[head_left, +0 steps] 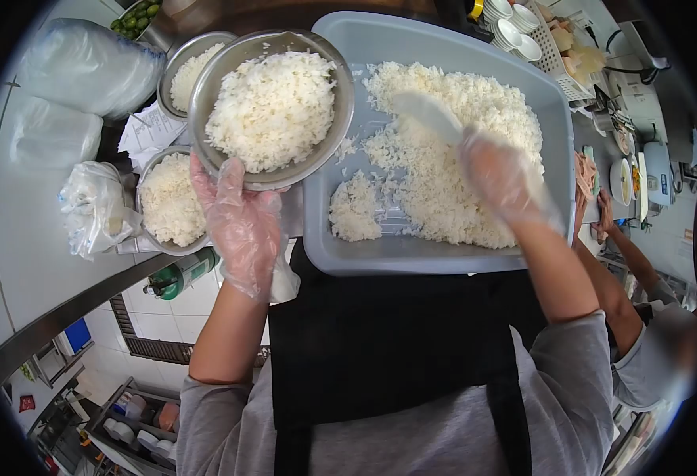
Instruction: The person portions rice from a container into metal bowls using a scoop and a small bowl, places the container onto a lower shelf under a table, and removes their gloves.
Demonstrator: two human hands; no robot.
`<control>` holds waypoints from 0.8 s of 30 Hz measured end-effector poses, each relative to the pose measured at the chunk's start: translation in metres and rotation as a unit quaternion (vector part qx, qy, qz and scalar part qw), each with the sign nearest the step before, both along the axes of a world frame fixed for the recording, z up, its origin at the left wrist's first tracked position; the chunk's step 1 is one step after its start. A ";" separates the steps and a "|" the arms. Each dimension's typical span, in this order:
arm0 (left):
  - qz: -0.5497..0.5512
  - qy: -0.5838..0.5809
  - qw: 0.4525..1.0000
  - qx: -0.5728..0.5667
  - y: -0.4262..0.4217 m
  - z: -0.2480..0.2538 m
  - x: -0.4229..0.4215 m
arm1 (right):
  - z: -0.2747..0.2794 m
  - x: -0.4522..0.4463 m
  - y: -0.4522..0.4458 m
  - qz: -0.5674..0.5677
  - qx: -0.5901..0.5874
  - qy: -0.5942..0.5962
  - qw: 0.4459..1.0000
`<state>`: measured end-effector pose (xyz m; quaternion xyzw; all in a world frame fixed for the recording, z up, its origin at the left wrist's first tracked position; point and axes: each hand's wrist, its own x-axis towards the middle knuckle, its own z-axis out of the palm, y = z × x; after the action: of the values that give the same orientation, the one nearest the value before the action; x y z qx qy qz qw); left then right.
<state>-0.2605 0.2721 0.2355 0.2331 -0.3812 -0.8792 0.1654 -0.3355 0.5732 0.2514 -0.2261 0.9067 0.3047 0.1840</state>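
My left hand (pixel 241 222), in a clear plastic glove, grips the near rim of a metal bowl (pixel 342 131) heaped with cooked rice (pixel 273 111). The bowl is beside the left wall of a large grey-blue plastic tub (pixel 436 262). Loose white rice (pixel 475 166) covers much of the tub's floor, with bare patches at its left. My right hand (pixel 503 174), gloved too and smeared by motion, is closed on a pale rice paddle (pixel 428 115) over the rice in the tub.
Two more bowls of rice (pixel 174 198) (pixel 194 75) stand left of the held bowl, near paper slips (pixel 150 135). Plastic bags (pixel 91 67) lie at far left. White small bowls (pixel 515 32) and a basket (pixel 562 55) stand at back right. Another person (pixel 642 349) works at right.
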 end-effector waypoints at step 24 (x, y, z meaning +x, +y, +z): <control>0.084 -0.055 0.993 -0.070 -0.032 -0.001 0.031 | 0.010 -0.033 -0.049 -0.150 -0.207 -0.067 0.964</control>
<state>-0.2295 0.2402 0.2341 0.3002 -0.4294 -0.8193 0.2328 -0.3683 0.5241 0.2615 -0.1403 0.9591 0.0638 0.2376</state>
